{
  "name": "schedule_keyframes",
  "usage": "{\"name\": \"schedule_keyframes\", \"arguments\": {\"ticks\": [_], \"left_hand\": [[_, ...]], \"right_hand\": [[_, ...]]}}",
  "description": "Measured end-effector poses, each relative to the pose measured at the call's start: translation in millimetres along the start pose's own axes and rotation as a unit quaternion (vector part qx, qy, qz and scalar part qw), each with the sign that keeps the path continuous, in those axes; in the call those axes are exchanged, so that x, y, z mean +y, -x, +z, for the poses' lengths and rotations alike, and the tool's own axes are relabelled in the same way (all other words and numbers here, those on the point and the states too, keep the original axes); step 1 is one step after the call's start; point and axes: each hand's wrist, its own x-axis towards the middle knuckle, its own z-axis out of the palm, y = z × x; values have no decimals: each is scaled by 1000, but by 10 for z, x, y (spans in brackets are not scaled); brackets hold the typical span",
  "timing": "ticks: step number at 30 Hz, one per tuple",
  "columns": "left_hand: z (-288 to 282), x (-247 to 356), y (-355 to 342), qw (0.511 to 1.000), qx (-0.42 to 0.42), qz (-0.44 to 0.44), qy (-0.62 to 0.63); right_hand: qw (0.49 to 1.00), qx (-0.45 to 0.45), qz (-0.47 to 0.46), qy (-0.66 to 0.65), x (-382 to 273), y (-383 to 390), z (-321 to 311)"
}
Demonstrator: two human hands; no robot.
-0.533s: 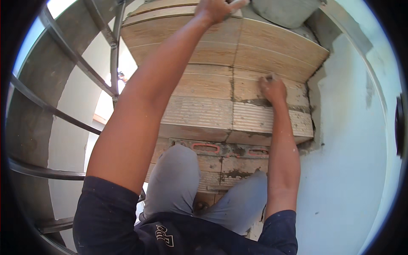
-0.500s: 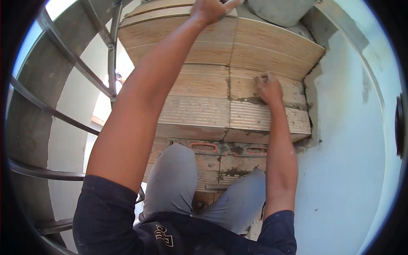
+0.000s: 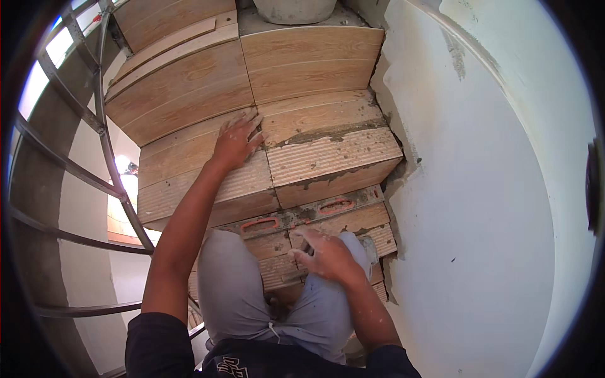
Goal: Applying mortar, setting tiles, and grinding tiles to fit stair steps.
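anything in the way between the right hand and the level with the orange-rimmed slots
Nothing visible stands between them: the right hand is just below the level in the view, though whether they touch is hard to tell. The left hand is on the tiled step above.

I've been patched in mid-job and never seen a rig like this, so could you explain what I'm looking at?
There is no machine: these are a person's own bare hands. A wide fisheye camera worn on the head looks down at them, so straight edges bend toward the rim. Left in the picture is the person's left.

The left hand is spread over a wood-look tiled step that has a streak of mortar on it. The right hand is curled above the right thigh; I can't tell whether it grips anything. A spirit level with red-rimmed slots lies on the step below. A grey bucket stands higher up, with a metal railing left and a wall right.
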Motion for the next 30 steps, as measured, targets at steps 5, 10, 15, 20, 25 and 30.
{"name": "schedule_keyframes", "arguments": {"ticks": [5, 10, 15, 20, 25, 30], "left_hand": [[30, 12, 5, 999, -31, 13, 17], [7, -76, 74, 1000, -20, 7, 3], [1, -51, 89, 999, 3, -29, -28], [-50, 29, 80, 999, -14, -28, 33], [3, -56, 103, 999, 5, -45, -1], [-20, -111, 203, 998, -16, -67, 2]], "right_hand": [[971, -4, 60, -231, -42, -56, -165], [971, -19, 78, -226, -126, -107, -144], [898, 276, 104, -326, 167, 240, -372], [916, 193, 245, -253, 973, 761, -110], [968, 87, 195, -129, 1342, 851, 463], [891, 39, 379, -245, 964, 604, 401]]}}
